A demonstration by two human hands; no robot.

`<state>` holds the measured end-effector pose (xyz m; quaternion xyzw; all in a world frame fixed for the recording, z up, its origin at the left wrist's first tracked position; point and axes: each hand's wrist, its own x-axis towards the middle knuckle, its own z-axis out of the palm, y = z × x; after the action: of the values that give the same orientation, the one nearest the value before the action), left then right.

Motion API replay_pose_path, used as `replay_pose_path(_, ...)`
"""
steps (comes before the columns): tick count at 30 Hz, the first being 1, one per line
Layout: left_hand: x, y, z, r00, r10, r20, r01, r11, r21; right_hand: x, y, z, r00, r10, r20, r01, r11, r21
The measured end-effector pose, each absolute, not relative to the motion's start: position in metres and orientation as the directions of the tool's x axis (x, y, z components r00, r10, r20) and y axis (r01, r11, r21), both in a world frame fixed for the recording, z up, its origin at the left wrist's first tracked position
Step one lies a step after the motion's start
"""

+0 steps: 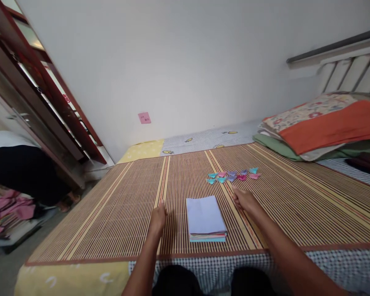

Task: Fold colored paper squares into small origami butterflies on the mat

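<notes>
A stack of coloured paper sheets (206, 216) lies on the striped woven mat (111, 213), with a pale lavender sheet on top and blue and reddish edges showing below. To its left, apart from it, my left hand (158, 216) is closed in a loose fist with the thumb up. On the other side of the stack, my right hand (243, 199) is closed too, and I see nothing in it. Just beyond my right hand, several small folded papers (231, 179) in blue, pink, purple and magenta sit in two rows.
Under the mat is a bed with a checked and yellow sheet (197, 142). Folded orange and floral bedding (323, 119) is piled at the right by the radiator (354, 74). A white wall (185, 61) stands behind. At the far left, a person in dark clothing (21, 172) bends near the doorway.
</notes>
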<state>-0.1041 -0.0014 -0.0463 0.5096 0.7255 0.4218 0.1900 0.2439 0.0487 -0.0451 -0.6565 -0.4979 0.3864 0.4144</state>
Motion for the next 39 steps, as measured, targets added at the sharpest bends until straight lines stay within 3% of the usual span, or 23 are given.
replay_pose_path(7,-0.088,-0.115,-0.092,-0.364,0.900,0.241,0.550,-0.002,0.835,0.234,-0.037,-0.056,0.186,0.933,0.307,0.392,0.216,-0.894)
replay_pose_path(9,-0.078,-0.132,-0.099,-0.340,0.899,0.277,0.562,-0.042,0.826,0.222,-0.050,-0.062,0.063,0.890,0.451,0.471,0.372,-0.800)
replay_pose_path(11,-0.069,-0.133,-0.095,-0.224,0.896,0.384,0.628,-0.168,0.760,0.211,-0.054,-0.067,-0.080,0.863,0.499,0.565,0.452,-0.691)
replay_pose_path(14,-0.056,-0.106,-0.076,-0.016,0.881,0.473,0.685,-0.335,0.647,0.196,-0.046,-0.066,-0.263,0.897,0.355,0.682,0.433,-0.589)
replay_pose_path(17,-0.045,-0.063,-0.060,0.081,0.893,0.442,0.646,-0.385,0.659,0.183,-0.034,-0.061,-0.333,0.914,0.232,0.733,0.406,-0.546)
replay_pose_path(23,-0.033,-0.003,-0.074,-0.134,0.937,0.324,0.597,-0.185,0.781,0.171,-0.022,-0.071,-0.365,0.922,0.128,0.762,0.375,-0.528)
replay_pose_path(39,-0.023,-0.003,-0.075,-0.196,0.919,0.341,0.429,-0.232,0.873,0.172,-0.026,-0.072,-0.417,0.898,0.138,0.703,0.415,-0.577)
